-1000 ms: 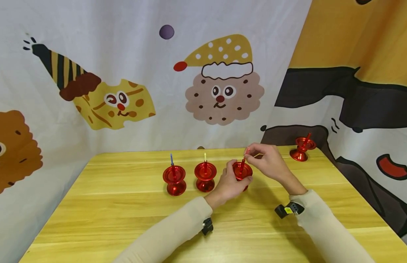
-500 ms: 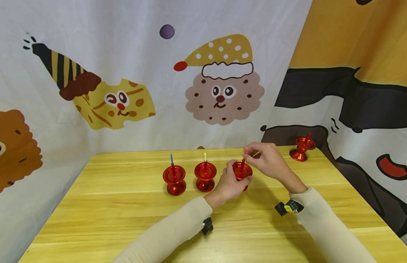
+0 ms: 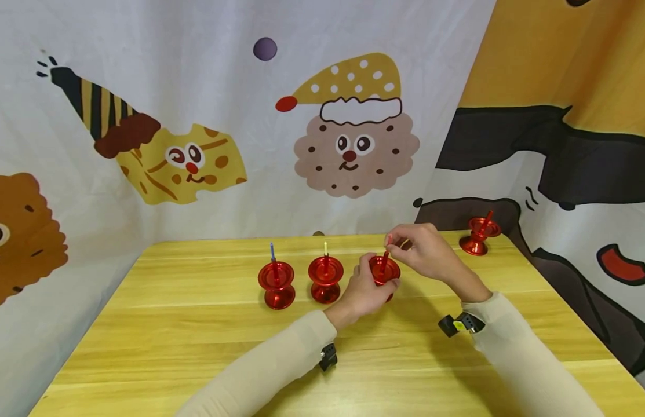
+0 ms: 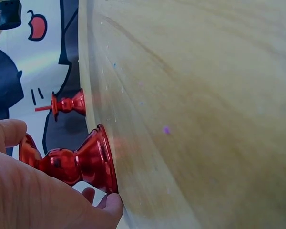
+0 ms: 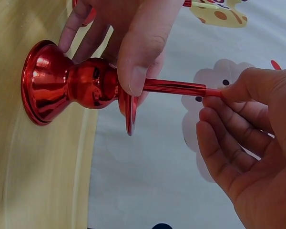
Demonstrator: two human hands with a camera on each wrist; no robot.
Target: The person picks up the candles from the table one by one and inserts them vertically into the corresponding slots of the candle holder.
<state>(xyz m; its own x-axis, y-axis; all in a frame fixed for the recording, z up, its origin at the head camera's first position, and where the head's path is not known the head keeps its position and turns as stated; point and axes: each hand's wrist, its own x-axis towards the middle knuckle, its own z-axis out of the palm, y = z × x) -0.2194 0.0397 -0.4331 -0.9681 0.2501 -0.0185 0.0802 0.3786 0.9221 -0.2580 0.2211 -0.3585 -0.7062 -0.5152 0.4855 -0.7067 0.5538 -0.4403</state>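
Observation:
My left hand (image 3: 361,294) grips a red metallic candle holder (image 5: 93,83) standing on the table, its thumb on the rim of the holder's upper dish. A red tube (image 5: 176,87) rises from that dish. Above it, my right hand (image 3: 425,249) pinches a thin pinkish-red candle (image 5: 213,92) between thumb and index finger, with the candle's lower end at the tube's mouth. To the left stand two matching holders: one (image 3: 325,291) with a yellow candle (image 3: 325,249) in its tube, the other (image 3: 279,296) with a blue candle (image 3: 272,251).
Another red holder (image 3: 474,244) stands at the table's back right corner, with only its red tube showing on top. The wooden table (image 3: 197,324) meets a printed cloth (image 3: 207,75) along its back edge and another on the right.
The right fingertips and the candle have shifted slightly left, and the right wrist has risen a little. The left hand keeps its hold on the candle holder.

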